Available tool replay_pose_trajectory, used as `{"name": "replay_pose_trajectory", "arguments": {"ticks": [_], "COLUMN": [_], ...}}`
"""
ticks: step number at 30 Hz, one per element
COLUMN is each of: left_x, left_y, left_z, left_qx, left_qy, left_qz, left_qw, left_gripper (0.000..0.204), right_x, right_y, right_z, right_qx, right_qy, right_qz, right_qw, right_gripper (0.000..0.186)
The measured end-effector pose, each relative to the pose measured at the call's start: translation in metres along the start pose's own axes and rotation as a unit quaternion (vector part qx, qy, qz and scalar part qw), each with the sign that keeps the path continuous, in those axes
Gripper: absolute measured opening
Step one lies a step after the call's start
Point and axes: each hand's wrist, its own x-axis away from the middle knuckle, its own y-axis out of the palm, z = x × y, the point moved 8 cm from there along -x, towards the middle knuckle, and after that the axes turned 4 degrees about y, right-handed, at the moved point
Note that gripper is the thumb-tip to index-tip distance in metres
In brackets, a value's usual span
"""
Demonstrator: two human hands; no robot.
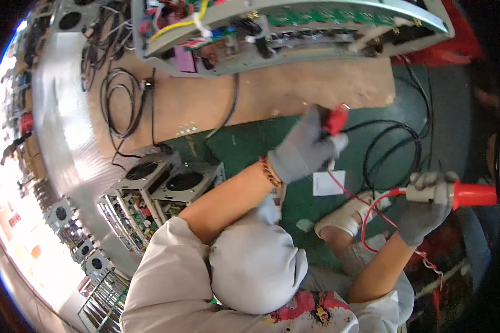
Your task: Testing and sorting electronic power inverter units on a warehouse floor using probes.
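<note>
My left hand (305,144), in a grey glove, is closed on a red clip (337,120) with a bare metal tip. A thin red lead (339,183) runs down from below that hand toward the right. At the right, my gloved right hand (428,208) grips a probe (475,195) with a beige handle and a wide red end pointing right. A red cable leaves the handle's left end and curves down. Beyond my left hand stands an open equipment housing (300,53) with circuit boards and wires inside; both hands are apart from it.
Coiled black cables (391,150) lie on the green floor between my hands. A white card (329,183) lies near my sandaled foot (344,219). Fan units with exposed boards (186,180) stand at left. Another black cable coil (122,105) rests on brown board (261,94).
</note>
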Motion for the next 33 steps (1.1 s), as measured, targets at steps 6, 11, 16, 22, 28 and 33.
{"name": "replay_pose_trajectory", "arguments": {"ticks": [6, 11, 16, 22, 28, 33], "left_x": [-0.002, -0.016, -0.011, 0.046, -0.017, -0.03], "left_y": [0.02, 0.041, 0.068, 0.006, -0.028, -0.022], "left_z": [-0.005, 0.031, 0.109, 0.255, 0.257, 0.25], "left_qx": [0.059, 0.007, -0.159, -0.641, -0.676, -0.722], "left_qy": [0.012, 0.151, 0.203, 0.408, 0.235, 0.196], "left_qz": [-0.036, -0.016, -0.063, 0.21, 0.108, 0.114], "left_qw": [0.998, 0.988, 0.964, 0.615, 0.69, 0.654], "left_gripper": [0.034, 0.038, 0.044, 0.041, 0.037, 0.043], "right_x": [0.001, 0.021, 0.024, 0.001, 0.0, 0.03], "right_y": [0.031, 0.05, 0.058, 0.047, -0.057, -0.135], "right_z": [-0.027, 0.034, 0.03, -0.013, -0.089, -0.097], "right_qx": [0.064, 0.19, 0.15, 0.1, 0.258, 0.246], "right_qy": [0.023, 0.179, 0.122, 0.137, 0.208, 0.192], "right_qz": [-0.031, -0.065, -0.07, -0.073, -0.083, -0.006], "right_qw": [0.997, 0.963, 0.979, 0.983, 0.94, 0.95], "right_gripper": [0.034, 0.031, 0.021, 0.028, 0.025, 0.017]}}
